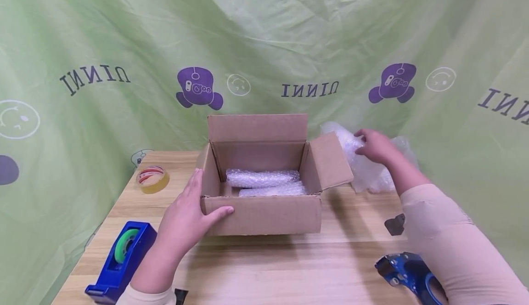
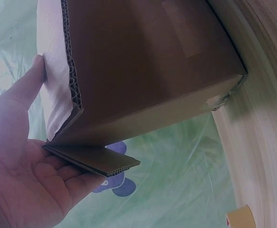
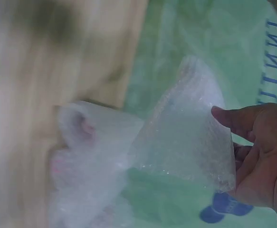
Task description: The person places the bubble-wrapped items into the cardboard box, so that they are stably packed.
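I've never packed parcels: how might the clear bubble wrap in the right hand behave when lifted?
The clear bubble wrap is probably floppy, given its loose folds. It's likely light, being thin and see-through.

One box [image 1: 264, 216], two wrapped rolls [image 1: 262, 178] [image 1: 276, 189] inside, two dispensers [image 1: 109, 275] [image 1: 408, 268]

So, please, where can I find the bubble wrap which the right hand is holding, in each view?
Head: right of centre, the bubble wrap shows beside the right flap of the cardboard box, at the fingertips of the right hand.
Left wrist: not in this picture.
Right wrist: near the middle, between thumb and fingers.
Shared landmark: the green curtain with purple print, in all three.
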The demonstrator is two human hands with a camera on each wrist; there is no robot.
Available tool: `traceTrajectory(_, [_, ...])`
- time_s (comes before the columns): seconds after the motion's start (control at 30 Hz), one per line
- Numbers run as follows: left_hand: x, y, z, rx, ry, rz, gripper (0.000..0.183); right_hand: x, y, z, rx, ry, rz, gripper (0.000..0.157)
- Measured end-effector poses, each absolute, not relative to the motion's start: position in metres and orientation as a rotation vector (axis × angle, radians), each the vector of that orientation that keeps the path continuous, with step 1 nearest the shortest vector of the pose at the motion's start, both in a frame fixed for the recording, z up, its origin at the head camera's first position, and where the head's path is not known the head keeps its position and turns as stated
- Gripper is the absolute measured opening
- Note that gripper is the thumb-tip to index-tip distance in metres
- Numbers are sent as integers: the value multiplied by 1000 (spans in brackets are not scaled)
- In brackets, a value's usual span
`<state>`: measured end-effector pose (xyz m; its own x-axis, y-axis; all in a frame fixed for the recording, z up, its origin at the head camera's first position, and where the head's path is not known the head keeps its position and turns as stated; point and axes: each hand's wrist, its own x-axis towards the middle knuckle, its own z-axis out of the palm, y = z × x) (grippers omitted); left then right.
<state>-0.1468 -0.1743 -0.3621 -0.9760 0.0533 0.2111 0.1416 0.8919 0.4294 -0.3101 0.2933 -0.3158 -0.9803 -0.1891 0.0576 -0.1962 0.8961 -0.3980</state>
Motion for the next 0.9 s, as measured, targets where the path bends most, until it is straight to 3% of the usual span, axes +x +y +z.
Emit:
traceTrajectory(0.43, [-145, -177, -363, -139, -2874, -675, 122, -294, 275, -254, 331, -2841, 742, 52])
traceTrajectory(0.9, [-147, -175, -363, -155, -2873, -676, 121, -268, 216, -212, 610, -2542, 771, 46])
